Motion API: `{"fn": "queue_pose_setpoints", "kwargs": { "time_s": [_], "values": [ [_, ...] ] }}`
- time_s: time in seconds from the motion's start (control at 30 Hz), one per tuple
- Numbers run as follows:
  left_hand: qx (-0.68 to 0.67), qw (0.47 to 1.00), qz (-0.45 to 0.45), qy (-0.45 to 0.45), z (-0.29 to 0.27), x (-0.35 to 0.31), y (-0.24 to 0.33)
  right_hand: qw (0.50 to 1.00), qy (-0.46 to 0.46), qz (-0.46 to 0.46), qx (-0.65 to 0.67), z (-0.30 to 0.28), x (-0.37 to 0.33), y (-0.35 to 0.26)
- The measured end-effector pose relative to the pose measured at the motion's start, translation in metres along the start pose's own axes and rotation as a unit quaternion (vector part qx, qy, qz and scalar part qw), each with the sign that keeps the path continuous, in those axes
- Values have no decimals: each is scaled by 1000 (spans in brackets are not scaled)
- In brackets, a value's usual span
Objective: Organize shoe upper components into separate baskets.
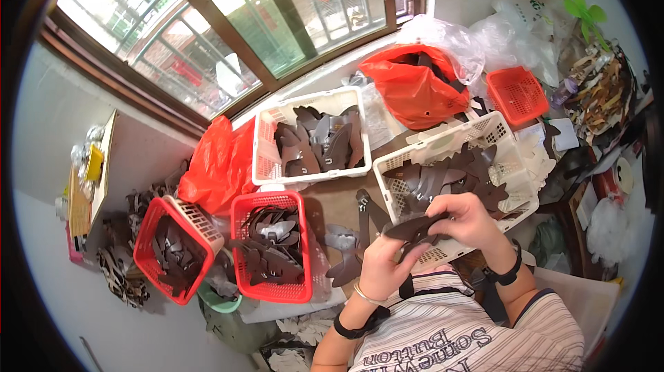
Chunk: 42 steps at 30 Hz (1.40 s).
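Both hands are closed on one dark brown, leather-like cut piece [413, 229] in front of my chest. My left hand [387, 261] grips its left end from below. The fingertips of my right hand [468, 220] pinch its right end. Just beyond my hands stands a white plastic basket [529, 192] holding many similar dark pieces [449, 177]. To the left of my left hand, several loose pieces [342, 254] lie on the brown table [325, 202], one with a small metal fitting. My fingers hide part of the held piece.
Another white basket [259, 143] of dark pieces stands near the window. Two red baskets, one upright [304, 289] and one tilted [146, 247], hold more at left. Red plastic bags [220, 164] lie behind them. A small red basket [515, 95] and scrap strips [602, 95] are at far right.
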<state>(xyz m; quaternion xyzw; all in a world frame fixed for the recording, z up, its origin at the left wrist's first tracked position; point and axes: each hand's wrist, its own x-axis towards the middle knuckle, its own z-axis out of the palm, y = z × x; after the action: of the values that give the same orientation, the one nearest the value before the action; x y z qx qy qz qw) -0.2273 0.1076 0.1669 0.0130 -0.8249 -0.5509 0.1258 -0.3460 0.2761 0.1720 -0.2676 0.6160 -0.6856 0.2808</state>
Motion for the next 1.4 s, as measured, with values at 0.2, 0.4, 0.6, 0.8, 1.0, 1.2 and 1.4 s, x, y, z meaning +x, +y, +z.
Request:
{"fn": "queue_pose_setpoints", "kwargs": {
  "time_s": [0.2, 0.4, 0.6, 0.8, 1.0, 1.2, 1.4],
  "values": [
    [131, 962, 140, 194, -13, -25, 4, 892, 174, -296, -294, 62, -17, 0],
    [-133, 989, -45, 52, -41, -50, 25, 957, 80, -209, -182, 88, -16, -6],
    [18, 994, 28, 102, -36, -53, 22, 943, 81, -208, -248, 102, -18, -2],
    [-32, 989, -64, 126, -38, -65, 17, 905, 59, -270, -324, 105, -14, 4],
    [-74, 982, -117, 127, -50, -67, 14, 895, -4, -275, -351, 112, -17, 5],
    [-69, 977, -119, 161, -53, -72, 7, 866, -22, -374, -331, 112, -14, 13],
    [18, 973, -110, 203, -42, -76, 8, 859, -40, -401, -315, 109, -13, 25]
  ]
}}
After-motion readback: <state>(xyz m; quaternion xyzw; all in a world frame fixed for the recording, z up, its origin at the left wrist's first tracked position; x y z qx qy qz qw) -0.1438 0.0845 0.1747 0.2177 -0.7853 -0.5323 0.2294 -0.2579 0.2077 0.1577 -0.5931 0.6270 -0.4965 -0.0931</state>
